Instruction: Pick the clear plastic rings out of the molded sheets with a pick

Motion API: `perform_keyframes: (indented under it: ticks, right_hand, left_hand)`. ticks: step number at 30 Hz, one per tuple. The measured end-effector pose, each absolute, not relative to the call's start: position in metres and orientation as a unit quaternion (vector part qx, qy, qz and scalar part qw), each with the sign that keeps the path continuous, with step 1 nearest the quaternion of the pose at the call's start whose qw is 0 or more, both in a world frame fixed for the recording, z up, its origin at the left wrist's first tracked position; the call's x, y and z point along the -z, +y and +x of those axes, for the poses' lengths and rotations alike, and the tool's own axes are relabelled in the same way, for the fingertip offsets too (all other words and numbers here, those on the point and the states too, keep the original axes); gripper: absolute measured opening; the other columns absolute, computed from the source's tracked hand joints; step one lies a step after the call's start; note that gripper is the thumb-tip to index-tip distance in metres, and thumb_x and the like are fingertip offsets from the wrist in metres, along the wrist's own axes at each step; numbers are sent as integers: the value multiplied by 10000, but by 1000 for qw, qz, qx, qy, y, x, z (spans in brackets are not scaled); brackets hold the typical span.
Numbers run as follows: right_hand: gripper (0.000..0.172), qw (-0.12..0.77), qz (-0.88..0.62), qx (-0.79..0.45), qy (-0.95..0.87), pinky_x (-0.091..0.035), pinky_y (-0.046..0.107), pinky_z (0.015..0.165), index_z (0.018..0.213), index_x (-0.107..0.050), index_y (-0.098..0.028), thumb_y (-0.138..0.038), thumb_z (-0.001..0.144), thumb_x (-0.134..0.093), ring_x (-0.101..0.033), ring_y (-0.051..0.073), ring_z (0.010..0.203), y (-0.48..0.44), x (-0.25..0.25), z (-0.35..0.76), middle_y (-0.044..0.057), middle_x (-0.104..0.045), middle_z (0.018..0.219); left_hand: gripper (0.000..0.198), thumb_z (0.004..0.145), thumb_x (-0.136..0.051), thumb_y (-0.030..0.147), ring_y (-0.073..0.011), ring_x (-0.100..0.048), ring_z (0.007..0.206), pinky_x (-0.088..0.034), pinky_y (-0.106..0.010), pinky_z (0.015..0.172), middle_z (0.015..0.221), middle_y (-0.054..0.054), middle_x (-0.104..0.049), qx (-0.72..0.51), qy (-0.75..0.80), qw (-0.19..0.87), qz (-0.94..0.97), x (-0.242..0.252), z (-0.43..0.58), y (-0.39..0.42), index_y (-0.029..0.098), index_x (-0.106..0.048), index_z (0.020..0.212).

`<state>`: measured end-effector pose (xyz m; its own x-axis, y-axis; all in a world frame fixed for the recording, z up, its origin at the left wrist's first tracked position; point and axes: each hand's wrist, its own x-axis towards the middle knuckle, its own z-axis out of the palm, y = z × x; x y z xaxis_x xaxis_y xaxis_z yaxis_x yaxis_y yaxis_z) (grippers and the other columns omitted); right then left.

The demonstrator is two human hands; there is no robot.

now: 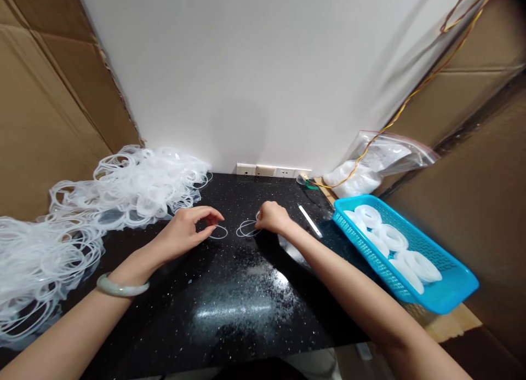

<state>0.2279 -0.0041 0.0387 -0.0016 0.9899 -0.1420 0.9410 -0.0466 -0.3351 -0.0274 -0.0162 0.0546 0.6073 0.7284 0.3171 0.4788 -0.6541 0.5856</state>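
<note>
My left hand [191, 229] is curled above the dark speckled tabletop, thumb and fingertips close together on a thin white ring [227, 233]. Part of that ring is hidden behind the thumb. To its right, my right hand [272, 218] is closed in a pinch, knuckles up. Overlapping thin white rings [242, 230] stick out from its fingers toward the left hand. The exact hold of the right fingertips is hidden. A small gap lies between the two hands' rings.
Heaps of loose white rings [139, 185] cover the left side. On the right, a blue basket [456, 284] holds several white coiled bundles. A white pen-like stick [309, 221] lies near my right forearm. Behind are sockets [266, 171], a yellow cable [400, 111] and a plastic bag [378, 155].
</note>
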Motion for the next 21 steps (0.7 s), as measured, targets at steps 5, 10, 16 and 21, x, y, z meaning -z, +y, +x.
perform_keyframes:
  ticks: [5,10,16,21]
  right_hand:
    - [40,239,-585,-436,-641,-310,190,408,608,-663,-135,-146,614,-701,-481,76,401,-9,-47,244,-15,-579,465]
    - [161,314,-480,-559,-599,-301,186,395,669,-645,-134,-255,605,-730,-439,53,398,-34,-62,241,-16,-634,553]
    - [320,361,-452,-569,-584,-342,178,444,815,-631,-141,-293,585,-792,-530,79,510,-57,-66,252,-13,-649,661]
    - [195,393,-574,-289,-657,-426,205,616,860,-633,-185,-217,690,-723,-600,114,673,-87,-64,262,-23,-659,736]
  left_hand:
    - [137,813,-574,154,-152,-642,812,-501,-284,766,877,-18,-689,-303,305,254,867,-64,-9,-27,196,-698,854]
    - [57,798,-656,215,-198,-623,964,-476,-355,890,1016,-61,-663,-345,267,269,859,-62,31,-30,189,-698,769]
    - [128,814,-640,283,-178,-657,771,-525,-288,729,838,-49,-707,-330,298,376,813,-63,57,-28,161,-680,821]
    - [243,825,-644,421,-175,-638,720,-522,-276,687,815,-20,-697,-340,325,319,823,-70,82,-35,193,-651,907]
